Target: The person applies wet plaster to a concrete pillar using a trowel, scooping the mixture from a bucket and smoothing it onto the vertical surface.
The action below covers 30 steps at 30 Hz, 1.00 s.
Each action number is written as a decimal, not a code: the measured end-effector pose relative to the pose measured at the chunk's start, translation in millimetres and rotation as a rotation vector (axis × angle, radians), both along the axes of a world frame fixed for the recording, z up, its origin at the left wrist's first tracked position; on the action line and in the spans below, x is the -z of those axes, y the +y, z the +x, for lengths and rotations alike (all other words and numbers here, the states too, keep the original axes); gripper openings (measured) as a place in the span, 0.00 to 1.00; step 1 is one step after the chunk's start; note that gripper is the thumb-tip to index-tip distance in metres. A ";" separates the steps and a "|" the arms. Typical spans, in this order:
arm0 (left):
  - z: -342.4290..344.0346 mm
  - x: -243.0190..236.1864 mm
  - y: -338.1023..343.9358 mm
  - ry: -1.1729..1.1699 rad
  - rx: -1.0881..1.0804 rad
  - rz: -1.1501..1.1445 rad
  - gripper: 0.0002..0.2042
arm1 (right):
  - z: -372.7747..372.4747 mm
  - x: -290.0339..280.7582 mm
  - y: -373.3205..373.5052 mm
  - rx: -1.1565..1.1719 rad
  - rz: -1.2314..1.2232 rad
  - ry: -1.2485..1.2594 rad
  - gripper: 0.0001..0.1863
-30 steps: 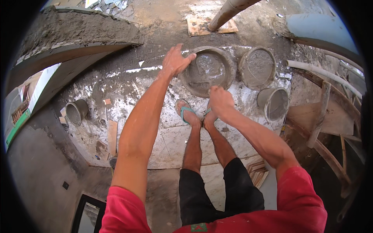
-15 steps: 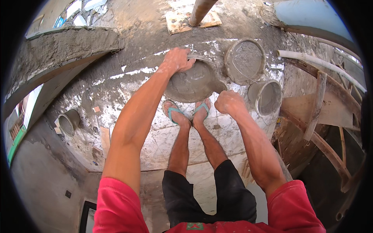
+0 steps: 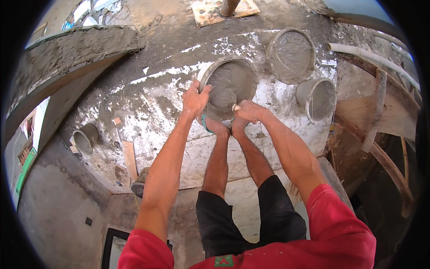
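A round bucket (image 3: 204, 71) of wet grey mortar (image 3: 235, 78) stands just in front of my feet, tilted with its opening toward me. My left hand (image 3: 195, 99) is closed on its left rim, thumb on the inner side. In my right hand (image 3: 251, 111) is the handle of a trowel (image 3: 236, 107), gripped at the bucket's near right edge. The trowel's blade lies in the mortar and is coated with it, so its outline hardly shows.
A second mortar-filled bucket (image 3: 269, 56) stands at the far right, with a smaller bucket (image 3: 303, 96) nearer me. Right of these are a white pipe (image 3: 371, 57) and wooden boards (image 3: 375, 112). Another small bucket (image 3: 89, 133) sits at the left, below a mortar-covered ledge (image 3: 76, 54).
My left hand has moved from the bucket's far rim to its left rim. The bucket has tipped toward me. My right hand has shifted left with the trowel, whose blade is now deeper in the mortar.
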State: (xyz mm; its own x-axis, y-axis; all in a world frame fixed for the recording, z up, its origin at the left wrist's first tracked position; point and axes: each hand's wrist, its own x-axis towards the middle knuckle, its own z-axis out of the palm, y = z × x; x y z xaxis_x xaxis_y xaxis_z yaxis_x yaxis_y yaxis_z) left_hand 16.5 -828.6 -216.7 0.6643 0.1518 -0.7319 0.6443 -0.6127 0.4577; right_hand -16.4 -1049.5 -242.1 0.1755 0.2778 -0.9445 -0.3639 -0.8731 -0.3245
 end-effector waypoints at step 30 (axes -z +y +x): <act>-128.3 -208.8 85.0 0.174 -1.194 -0.404 0.14 | 77.2 -403.5 58.1 1.187 0.714 0.114 0.16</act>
State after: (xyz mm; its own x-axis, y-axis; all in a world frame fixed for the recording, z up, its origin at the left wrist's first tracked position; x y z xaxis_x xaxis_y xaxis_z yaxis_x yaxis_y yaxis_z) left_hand -111.8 -743.6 -7.9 0.1597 0.3336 -0.9291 0.7671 0.5504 0.3295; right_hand 60.8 -991.4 161.4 0.5766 0.4416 -0.6874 -0.8170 0.3142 -0.4834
